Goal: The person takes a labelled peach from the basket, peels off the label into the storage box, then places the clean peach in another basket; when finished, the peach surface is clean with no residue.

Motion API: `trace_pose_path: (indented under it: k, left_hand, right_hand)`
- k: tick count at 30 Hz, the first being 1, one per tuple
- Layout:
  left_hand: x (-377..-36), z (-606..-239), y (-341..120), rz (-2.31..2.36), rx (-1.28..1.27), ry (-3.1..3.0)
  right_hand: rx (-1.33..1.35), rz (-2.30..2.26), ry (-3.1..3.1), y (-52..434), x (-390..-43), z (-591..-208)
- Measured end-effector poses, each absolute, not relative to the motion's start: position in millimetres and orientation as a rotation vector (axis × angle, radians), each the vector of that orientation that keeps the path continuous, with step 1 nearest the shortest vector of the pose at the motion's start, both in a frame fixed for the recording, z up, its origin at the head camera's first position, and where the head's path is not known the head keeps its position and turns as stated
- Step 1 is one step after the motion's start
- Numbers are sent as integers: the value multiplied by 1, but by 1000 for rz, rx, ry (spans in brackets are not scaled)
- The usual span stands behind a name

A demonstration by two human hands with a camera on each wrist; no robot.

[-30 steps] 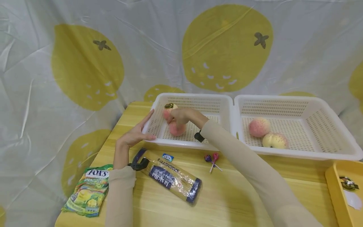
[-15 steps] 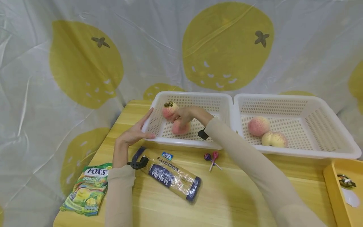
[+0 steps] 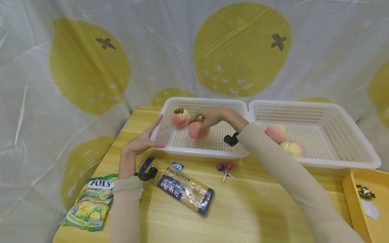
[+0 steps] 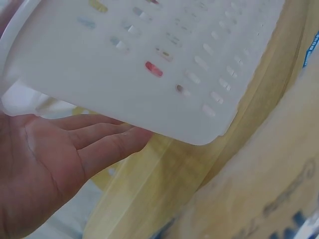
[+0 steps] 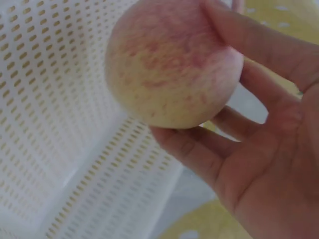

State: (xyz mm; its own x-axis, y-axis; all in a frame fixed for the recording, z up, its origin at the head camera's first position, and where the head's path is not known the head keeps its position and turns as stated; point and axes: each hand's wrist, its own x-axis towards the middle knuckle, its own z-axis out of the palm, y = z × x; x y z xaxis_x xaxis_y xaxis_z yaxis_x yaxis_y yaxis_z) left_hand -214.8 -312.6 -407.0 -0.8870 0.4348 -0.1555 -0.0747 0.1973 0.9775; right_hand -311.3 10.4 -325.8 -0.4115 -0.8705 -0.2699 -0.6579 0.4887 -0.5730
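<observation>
In the left white basket (image 3: 189, 151), my right hand (image 3: 214, 116) grips a pink-and-cream peach (image 3: 198, 130) from above. Thumb and fingers curl round this peach (image 5: 172, 64) in the right wrist view, with the basket's slotted wall behind it. To its left lies another peach (image 3: 180, 118) bearing a dark label. My left hand (image 3: 143, 140) spreads along the basket's left front corner, thumb at the front rim. Seen from the left wrist, the fingers (image 4: 107, 147) of that hand extend fairly straight beside the basket's outer wall (image 4: 124, 94).
A second white basket (image 3: 334, 163) adjoins on the right, with two peaches (image 3: 275, 133) inside. In front lie a spaghetti pack (image 3: 182, 189), a small blue FOX'S sweet (image 3: 177, 166) and lollipops (image 3: 225, 167). A green FOX'S bag (image 3: 91, 202) is at left, a yellow tray (image 3: 349, 199) at right.
My right hand has moved right and a little up with the peach, away from the labelled peach. My left hand keeps its place at the basket corner.
</observation>
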Motion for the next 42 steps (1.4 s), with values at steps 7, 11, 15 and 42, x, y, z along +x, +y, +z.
trace_pose_path:
  k: [7,11,15,42]
  left_hand:
    - [-219,-407,-310,1714,318,2093]
    - [-221,-407,-312,1697,304,2115]
    - [-221,-407,-317,1687,291,2124]
    - [-218,-408,-336,1690,278,2149]
  right_hand:
    - [-1428,-826,2308,68,-279,-301]
    - [-1426,-914,2394,102,-251,-297]
    - [-1403,-975,2488,130,-216,-301]
    - [-892,-1248,2699,187,-86,-414]
